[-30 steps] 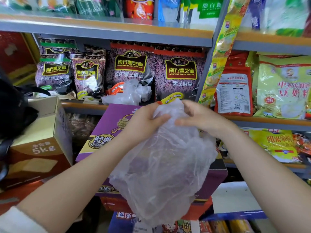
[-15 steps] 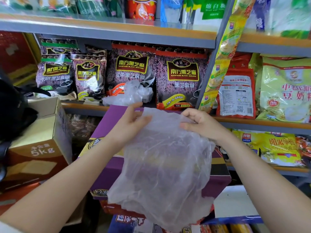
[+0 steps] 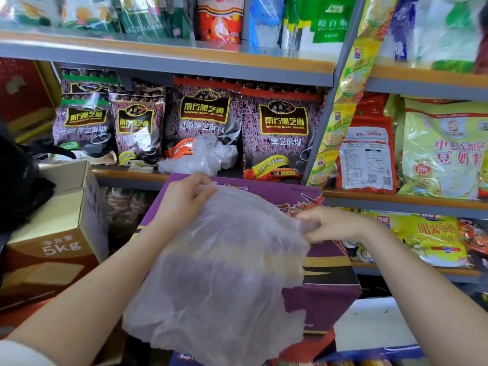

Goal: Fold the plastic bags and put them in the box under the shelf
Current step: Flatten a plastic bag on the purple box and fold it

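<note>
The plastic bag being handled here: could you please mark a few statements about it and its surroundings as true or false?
1. Both hands hold the plastic bag. True: the left hand grips its upper left edge and the right hand pinches its right edge.
2. The bag is already folded small. False: it hangs spread wide open.
3. A crumpled bag lies on the shelf behind. True.
4. The purple box sits above the held bag. False: it lies beneath it.
5. The brown box marked 5kg stands on the right. False: it is on the left.
</note>
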`<action>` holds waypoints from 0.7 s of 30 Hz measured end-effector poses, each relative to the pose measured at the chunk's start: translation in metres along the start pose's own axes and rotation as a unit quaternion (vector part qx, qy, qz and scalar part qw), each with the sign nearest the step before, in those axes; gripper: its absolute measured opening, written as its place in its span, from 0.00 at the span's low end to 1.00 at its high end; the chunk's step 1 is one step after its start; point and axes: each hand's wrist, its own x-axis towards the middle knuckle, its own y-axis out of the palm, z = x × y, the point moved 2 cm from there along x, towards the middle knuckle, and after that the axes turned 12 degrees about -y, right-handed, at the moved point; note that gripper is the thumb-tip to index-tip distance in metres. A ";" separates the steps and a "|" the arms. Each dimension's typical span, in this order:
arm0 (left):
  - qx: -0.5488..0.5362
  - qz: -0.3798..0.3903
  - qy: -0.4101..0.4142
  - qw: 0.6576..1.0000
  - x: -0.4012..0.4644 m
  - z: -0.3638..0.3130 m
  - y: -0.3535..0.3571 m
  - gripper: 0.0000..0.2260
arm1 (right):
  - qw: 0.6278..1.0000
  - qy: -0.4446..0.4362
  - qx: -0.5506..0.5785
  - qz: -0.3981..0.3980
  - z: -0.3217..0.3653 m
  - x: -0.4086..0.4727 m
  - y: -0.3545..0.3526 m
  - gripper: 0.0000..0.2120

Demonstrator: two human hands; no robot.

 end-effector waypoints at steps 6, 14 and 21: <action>0.355 0.102 0.140 0.919 -0.006 0.031 -0.005 0.17 | 0.962 -0.062 0.060 -0.258 -0.007 -0.001 -0.011 0.06; 0.024 0.253 0.111 0.961 -0.021 -0.059 0.040 0.15 | 0.877 -0.181 0.393 -0.210 0.027 0.020 -0.007 0.08; 0.097 0.317 0.081 0.940 -0.022 -0.026 0.045 0.19 | 0.990 0.012 0.065 -0.128 0.001 -0.001 -0.015 0.17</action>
